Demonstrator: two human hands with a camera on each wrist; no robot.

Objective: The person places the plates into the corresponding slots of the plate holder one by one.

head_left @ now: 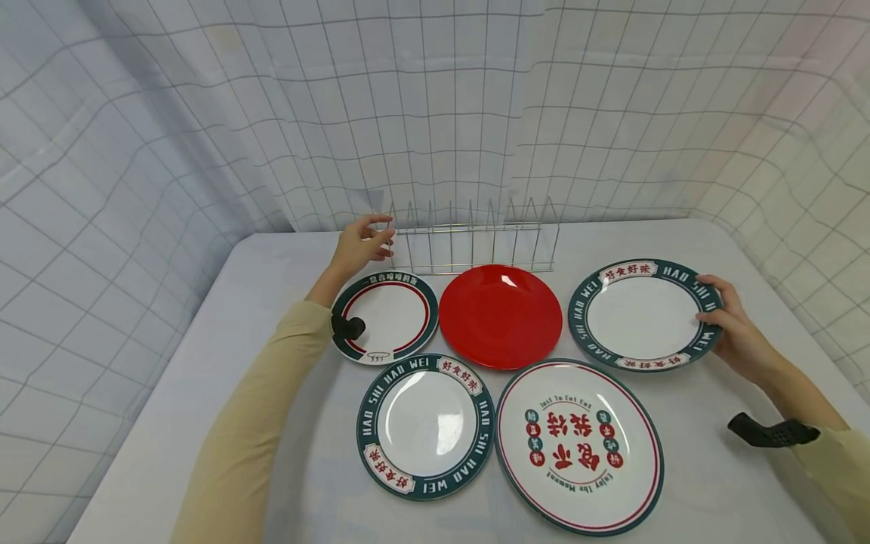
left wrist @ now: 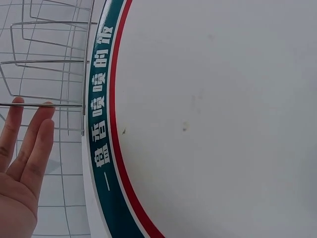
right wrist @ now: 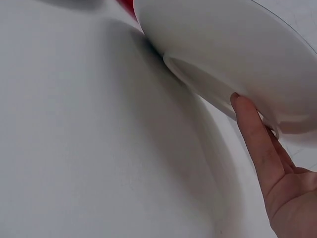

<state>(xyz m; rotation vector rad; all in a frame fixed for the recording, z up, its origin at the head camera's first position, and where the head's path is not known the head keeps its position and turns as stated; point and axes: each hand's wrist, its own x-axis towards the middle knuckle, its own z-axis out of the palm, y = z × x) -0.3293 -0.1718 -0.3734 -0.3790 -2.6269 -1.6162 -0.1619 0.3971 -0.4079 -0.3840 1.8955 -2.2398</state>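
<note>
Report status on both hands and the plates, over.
Left hand at left end of rack. Right hand grips rightmost plate, tilted. Red plate in front, possibly in the way.

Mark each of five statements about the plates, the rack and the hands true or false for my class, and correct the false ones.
1. The right hand grips a green-rimmed plate by its edge. True.

2. That plate lies flat on the table. False: it is tilted, and the right wrist view shows its underside.

3. The left hand is at the left end of the wire rack. True.

4. The red plate stands upright in the rack. False: the red plate lies on the table in front of it.

5. The plate with red characters at its centre lies nearer the camera than the red plate. True.
</note>
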